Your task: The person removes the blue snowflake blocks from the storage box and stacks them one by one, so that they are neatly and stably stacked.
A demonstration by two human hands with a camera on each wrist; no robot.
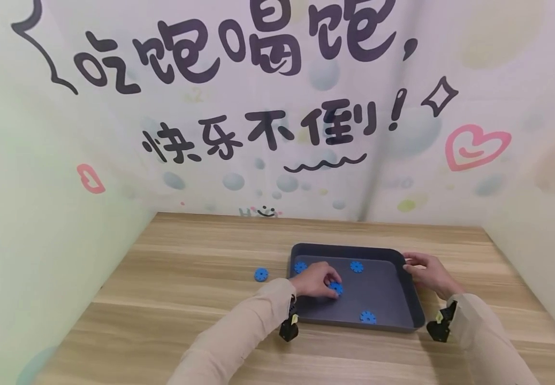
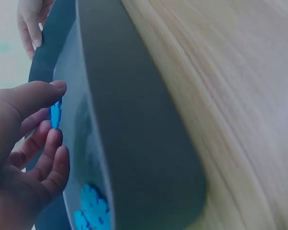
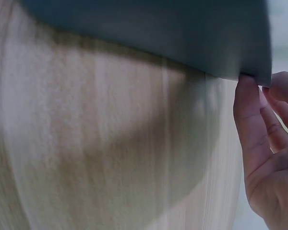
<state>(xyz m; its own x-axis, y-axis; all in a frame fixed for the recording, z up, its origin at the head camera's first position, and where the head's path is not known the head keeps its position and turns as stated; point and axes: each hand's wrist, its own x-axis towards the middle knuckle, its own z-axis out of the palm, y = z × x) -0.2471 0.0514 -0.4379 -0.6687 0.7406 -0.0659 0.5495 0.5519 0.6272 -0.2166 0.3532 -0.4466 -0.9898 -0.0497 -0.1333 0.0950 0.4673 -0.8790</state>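
Note:
My left hand [image 1: 314,280] reaches over the dark grey rectangular tray [image 1: 388,291] and pinches a blue notched disc [image 1: 337,289] between thumb and fingers. In the left wrist view that disc [image 2: 56,116] is seen edge-on. At the tray's far right corner, my right hand [image 1: 430,274] grips the rim, with the thumb against the outer wall in the right wrist view. Other blue discs lie in the tray: one [image 1: 300,267] at the far left, one [image 1: 356,267] toward the back, one [image 1: 367,317] by the front wall.
Another blue disc [image 1: 260,275] lies on the wooden table [image 1: 176,278], left of the tray. A printed cloth wall [image 1: 238,128] rises behind the table's back edge, with pale walls at both sides.

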